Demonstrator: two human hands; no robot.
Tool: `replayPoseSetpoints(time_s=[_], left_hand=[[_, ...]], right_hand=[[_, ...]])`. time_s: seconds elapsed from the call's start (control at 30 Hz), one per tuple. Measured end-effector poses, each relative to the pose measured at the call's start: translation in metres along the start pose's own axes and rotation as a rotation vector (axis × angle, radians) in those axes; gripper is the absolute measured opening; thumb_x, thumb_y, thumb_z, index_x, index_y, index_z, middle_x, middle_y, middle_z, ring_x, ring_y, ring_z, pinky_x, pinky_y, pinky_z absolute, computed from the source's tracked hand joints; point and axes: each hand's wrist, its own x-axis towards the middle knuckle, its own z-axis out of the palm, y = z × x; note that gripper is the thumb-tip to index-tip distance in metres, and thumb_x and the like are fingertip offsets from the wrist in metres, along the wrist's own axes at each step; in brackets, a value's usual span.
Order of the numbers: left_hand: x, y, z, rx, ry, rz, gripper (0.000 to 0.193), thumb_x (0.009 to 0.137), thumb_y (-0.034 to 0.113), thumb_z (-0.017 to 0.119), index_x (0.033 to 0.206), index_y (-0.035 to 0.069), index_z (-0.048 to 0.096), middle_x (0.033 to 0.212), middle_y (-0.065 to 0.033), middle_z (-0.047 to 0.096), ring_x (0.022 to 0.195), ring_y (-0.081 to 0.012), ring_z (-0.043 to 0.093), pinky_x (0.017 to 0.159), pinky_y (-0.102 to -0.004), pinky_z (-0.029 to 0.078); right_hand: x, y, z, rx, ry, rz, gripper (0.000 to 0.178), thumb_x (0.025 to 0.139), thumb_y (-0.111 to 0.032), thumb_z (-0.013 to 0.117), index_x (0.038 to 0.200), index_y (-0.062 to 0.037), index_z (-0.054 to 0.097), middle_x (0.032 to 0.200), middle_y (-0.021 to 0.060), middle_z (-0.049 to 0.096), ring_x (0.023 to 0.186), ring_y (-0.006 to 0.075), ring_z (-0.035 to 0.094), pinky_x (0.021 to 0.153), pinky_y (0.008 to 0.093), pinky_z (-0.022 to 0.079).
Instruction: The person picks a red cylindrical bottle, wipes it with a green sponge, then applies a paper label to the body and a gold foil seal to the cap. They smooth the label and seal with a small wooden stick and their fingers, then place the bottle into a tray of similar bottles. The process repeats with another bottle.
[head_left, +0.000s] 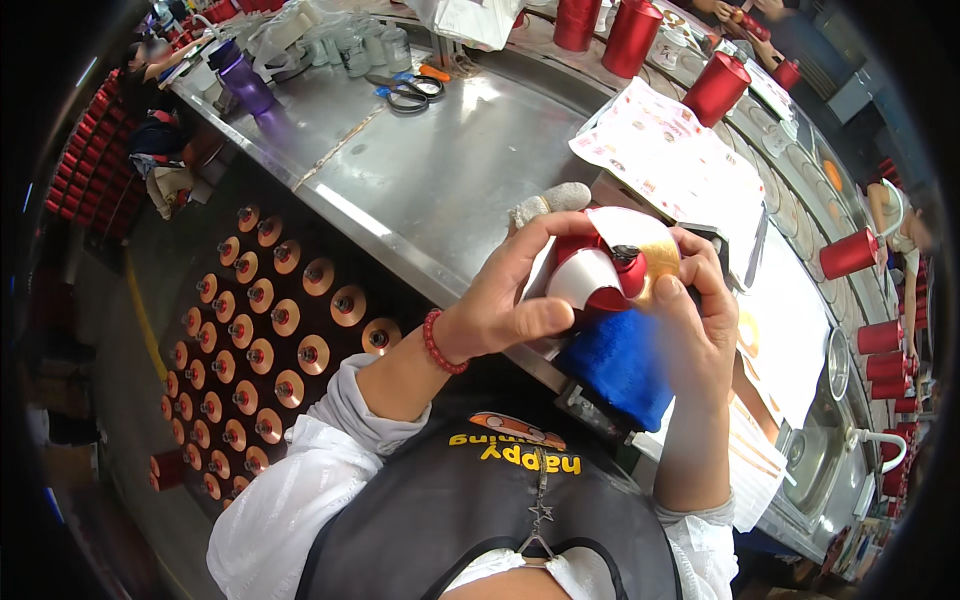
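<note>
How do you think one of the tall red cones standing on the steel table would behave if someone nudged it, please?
The red cone is tall, standing on its narrower end, so a push near its top would probably tip it. Once down, its round tapered body would likely roll in a curve. The steel table looks smooth and shiny, so a low nudge might simply slide it.

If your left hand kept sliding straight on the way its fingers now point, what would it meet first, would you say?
The left hand points rightward across the red-and-white spool it grips. Going straight on, it would probably meet the right hand first, which holds the same spool from the other side; depth between them is hard to judge.
</note>
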Motion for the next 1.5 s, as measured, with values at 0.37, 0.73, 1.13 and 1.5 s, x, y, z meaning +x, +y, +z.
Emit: replayPoseSetpoints(time_s=[0.37,0.73,1.13,1.5], left_hand=[[0.012,0.027,-0.002,0.727,0.232,0.346,0.021,0.087,0.024,0.074,0.09,0.005,0.067,0.126,-0.022,0.061,0.128,-0.037,0.047,0.111,-0.0447,0.03],[0.018,0.004,0.0,0.128,0.278,-0.028,0.029,0.098,0.016,0.059,0.121,0.0,0.05,0.12,-0.0084,0.057,0.115,-0.0138,0.052,0.103,-0.029,0.039],[0.019,0.003,-0.003,-0.212,0.081,-0.121,0.059,0.094,0.018,0.065,0.141,0.003,0.032,0.137,-0.0128,0.05,0.13,-0.0197,0.049,0.111,-0.0357,0.039],[0.019,0.0,-0.002,-0.253,0.066,-0.112,0.061,0.095,0.02,0.067,0.142,0.003,0.032,0.131,-0.0117,0.047,0.121,-0.0156,0.05,0.107,-0.0313,0.042]], right_hand=[[0.002,-0.001,0.006,0.166,0.021,0.081,0.015,0.096,-0.007,0.06,0.084,0.0018,0.058,0.123,0.0135,0.056,0.111,0.0168,0.053,0.091,0.0279,0.044],[0.013,0.009,0.01,0.202,0.063,0.18,0.024,0.1,-0.015,0.059,0.082,-0.0001,0.062,0.12,0.0091,0.057,0.085,0.0077,0.053,0.07,0.0221,0.042],[0.004,0.014,0.008,0.238,-0.014,0.218,0.042,0.096,-0.029,0.07,0.122,0.001,0.057,0.117,0.005,0.061,0.104,0.0114,0.054,0.093,0.0269,0.043],[0.001,0.015,0.012,0.225,0.004,0.242,0.037,0.093,-0.022,0.074,0.119,-0.0019,0.057,0.117,0.0047,0.061,0.111,0.0117,0.054,0.1,0.0286,0.042]])
